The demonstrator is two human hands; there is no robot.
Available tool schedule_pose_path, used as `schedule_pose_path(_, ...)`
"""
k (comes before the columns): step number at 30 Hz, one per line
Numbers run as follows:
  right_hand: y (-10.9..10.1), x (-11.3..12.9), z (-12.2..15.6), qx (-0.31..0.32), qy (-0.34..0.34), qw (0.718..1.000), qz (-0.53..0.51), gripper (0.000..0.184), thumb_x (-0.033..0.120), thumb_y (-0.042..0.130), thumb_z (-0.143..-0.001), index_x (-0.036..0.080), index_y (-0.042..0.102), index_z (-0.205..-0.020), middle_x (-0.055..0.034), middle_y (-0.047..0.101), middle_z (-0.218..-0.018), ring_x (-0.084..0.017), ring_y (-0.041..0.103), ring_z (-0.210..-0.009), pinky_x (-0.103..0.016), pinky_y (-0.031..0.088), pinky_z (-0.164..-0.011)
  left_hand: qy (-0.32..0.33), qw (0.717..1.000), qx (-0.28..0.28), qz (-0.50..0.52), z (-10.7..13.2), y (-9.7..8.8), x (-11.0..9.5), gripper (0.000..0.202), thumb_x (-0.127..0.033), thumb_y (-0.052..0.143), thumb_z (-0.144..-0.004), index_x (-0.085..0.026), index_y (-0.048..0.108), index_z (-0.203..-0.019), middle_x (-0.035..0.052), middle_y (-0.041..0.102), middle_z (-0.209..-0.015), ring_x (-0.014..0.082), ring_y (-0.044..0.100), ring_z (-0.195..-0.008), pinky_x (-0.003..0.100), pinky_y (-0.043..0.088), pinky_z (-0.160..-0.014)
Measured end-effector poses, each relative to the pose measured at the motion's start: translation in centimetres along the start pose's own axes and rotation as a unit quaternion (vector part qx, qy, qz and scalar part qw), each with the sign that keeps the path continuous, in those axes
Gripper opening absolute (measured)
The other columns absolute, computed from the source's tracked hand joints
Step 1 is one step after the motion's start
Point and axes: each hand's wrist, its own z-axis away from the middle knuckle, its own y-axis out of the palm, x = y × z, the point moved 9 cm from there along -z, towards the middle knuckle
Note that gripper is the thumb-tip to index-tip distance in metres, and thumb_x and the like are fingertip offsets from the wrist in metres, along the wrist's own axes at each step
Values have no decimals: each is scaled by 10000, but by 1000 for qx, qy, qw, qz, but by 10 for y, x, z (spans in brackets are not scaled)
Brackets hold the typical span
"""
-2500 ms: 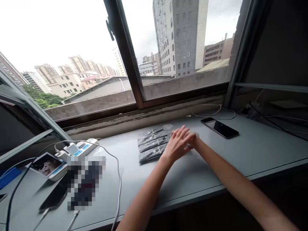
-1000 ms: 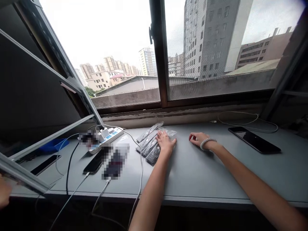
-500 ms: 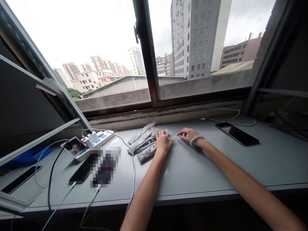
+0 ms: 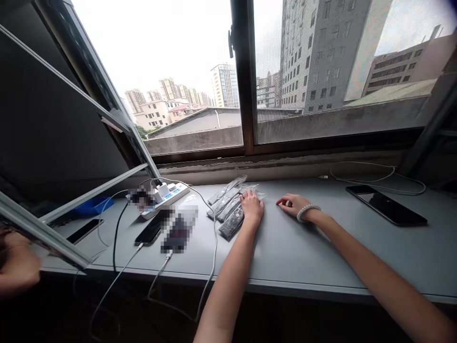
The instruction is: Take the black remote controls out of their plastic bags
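Several dark, flat items in clear plastic packets (image 4: 228, 204) lie fanned side by side on the grey desk, with small light round marks on some. My left hand (image 4: 252, 206) rests on the right end of these packets, fingers lying over the plastic and slightly bent. Its palm side is hidden. To the right, my right hand (image 4: 293, 206) is low over the desk, apart from the packets. Its fingers are loosely bent with nothing visible in them. It wears a ring and a beaded bracelet (image 4: 308, 211).
A power strip (image 4: 171, 196) with chargers stands left, near a cabled phone (image 4: 149, 233) and a pixelated item (image 4: 179, 233). A white cable (image 4: 215, 243) crosses the desk beside the packets. Another phone (image 4: 387, 205) lies right. A co-worker's blurred arm (image 4: 19, 267) shows at far left.
The view has turned left, and a co-worker's arm has appeared there. My right hand has drawn away from the clear plastic by the packets. My left hand stays on the packets.
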Motion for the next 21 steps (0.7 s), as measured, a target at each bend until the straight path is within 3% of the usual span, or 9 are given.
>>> schedule_pose_path(5, -3, -1, 0, -15, 28, 999, -15, 212, 315, 537, -780, 284, 674, -940, 10, 649, -858, -127, 573, -685, -225, 381, -570, 28, 999, -24, 28, 0, -6, -7, 222, -223, 462, -865, -194, 678, -909, 95, 493, -1263, 247, 374, -1229, 400, 294, -1021)
schedule_pose_path(10, -27, -4, 1, -91, 109, 986, -91, 261, 386, 499, -828, 222, 603, -1002, -5, 660, -896, -90, 565, -560, -217, 409, -570, 151, 982, -66, 91, 11, -20, -45, 215, -251, 476, -880, -245, 691, -889, 55, 512, -1225, 223, 418, -1176, 359, 341, -965)
schedule_pose_path(13, -35, -12, 1, -108, 157, 973, -133, 292, 395, 390, -888, 191, 586, -961, -18, 662, -916, -56, 534, -463, -202, 411, -536, 196, 975, -46, 98, 16, -18, -63, 240, -280, 457, -894, -254, 694, -869, 38, 530, -1181, 206, 465, -1105, 342, 360, -929)
schedule_pose_path(17, -42, -21, 3, -113, 200, 967, -107, 369, 411, 377, -878, 184, 630, -735, -28, 655, -713, -110, 569, -530, -221, 388, -538, 181, 979, -1, 91, 15, -9, -63, 245, -347, 518, -851, -257, 647, -1039, 44, 546, -1140, 210, 489, -1064, 352, 368, -907)
schedule_pose_path(21, -52, -27, 11, -141, 250, 957, -44, 259, 365, 512, -776, 186, 648, -648, -78, 666, -762, -213, 603, -745, -284, 374, -627, 110, 991, 18, 67, 12, -6, -44, 542, -569, 559, -749, -199, 558, -1145, 86, 545, -1123, 259, 463, -1093, 396, 353, -920)
